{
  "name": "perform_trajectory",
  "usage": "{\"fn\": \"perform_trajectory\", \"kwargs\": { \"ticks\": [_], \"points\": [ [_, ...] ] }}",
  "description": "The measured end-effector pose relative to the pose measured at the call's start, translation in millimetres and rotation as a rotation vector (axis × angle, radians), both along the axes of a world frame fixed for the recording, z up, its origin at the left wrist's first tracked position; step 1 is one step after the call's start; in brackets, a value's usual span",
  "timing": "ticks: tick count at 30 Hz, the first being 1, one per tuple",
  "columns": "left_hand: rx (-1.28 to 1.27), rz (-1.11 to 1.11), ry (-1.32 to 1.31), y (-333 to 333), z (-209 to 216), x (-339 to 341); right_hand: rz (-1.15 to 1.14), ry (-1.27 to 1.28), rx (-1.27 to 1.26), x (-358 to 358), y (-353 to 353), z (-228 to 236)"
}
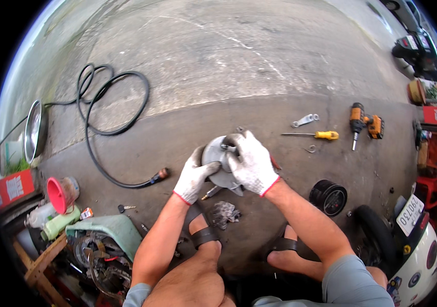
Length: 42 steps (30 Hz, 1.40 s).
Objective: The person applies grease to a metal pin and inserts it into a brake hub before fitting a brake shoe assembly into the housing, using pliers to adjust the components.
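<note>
Both of my hands wear white work gloves with dark, dirty fingertips. A round grey metal disc (223, 179) with a raised centre is held between them, low over the concrete floor. My left hand (193, 175) grips its left edge, thumb across the face. My right hand (253, 162) has its fingers curled at the upper right of the disc, by a small dark piece near the hub; the fingers partly hide that piece. Just below the disc, a brass-tipped fitting (211, 193) shows. A crumpled grey rag (225, 214) lies near my foot.
To the right lie a wrench (305, 121), a yellow-handled screwdriver (326, 135), an orange-black cordless driver (364, 122) and a round black part (328, 198). A black hose (145, 97) loops at left. A red funnel (59, 195) stands lower left, a white scooter (417, 263) lower right.
</note>
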<state>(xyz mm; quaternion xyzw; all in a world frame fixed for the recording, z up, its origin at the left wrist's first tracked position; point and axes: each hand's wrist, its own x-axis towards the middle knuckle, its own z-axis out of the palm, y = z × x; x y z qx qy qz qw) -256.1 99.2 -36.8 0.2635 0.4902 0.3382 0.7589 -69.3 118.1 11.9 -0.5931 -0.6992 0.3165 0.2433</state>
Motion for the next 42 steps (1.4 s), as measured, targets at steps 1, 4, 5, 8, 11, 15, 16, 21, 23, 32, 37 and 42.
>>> {"fn": "perform_trajectory", "kwargs": {
  "ticks": [1,4,5,8,11,15,16,21,23,32,37,42],
  "points": [
    [0.016,0.017,-0.029,3,-2,-1,0.004,0.043,0.002,2,-1,-3],
    [-0.021,0.055,-0.018,7,-7,-2,-0.139,0.103,-0.026,16,-8,-6],
    [-0.026,0.066,0.018,9,-9,-4,-0.179,0.087,0.030,23,-11,-11],
    [-0.033,0.122,-0.031,12,-17,-14,-0.299,0.032,0.108,60,-22,-33],
    [-0.051,0.160,-0.074,14,-26,-25,-0.511,0.103,0.022,107,-39,-64],
    [-0.042,0.163,-0.106,17,-34,-31,-0.850,0.305,-0.144,176,-47,-98],
    [-0.044,0.158,-0.114,17,-34,-31,-0.930,0.355,-0.146,189,-45,-101],
    [-0.013,0.105,-0.069,19,-41,-35,-0.818,-0.159,0.112,244,-11,-102],
    [0.001,0.096,-0.056,18,-46,-42,-0.724,-0.446,0.144,250,9,-101],
    [-0.024,0.100,0.015,14,-54,-45,-0.609,-0.661,-0.103,288,59,-138],
    [0.008,0.099,-0.004,16,-55,-44,-0.596,-0.556,-0.218,306,69,-145],
    [-0.017,0.116,0.021,14,-55,-46,-0.619,-0.475,-0.061,293,61,-144]
  ]
}}
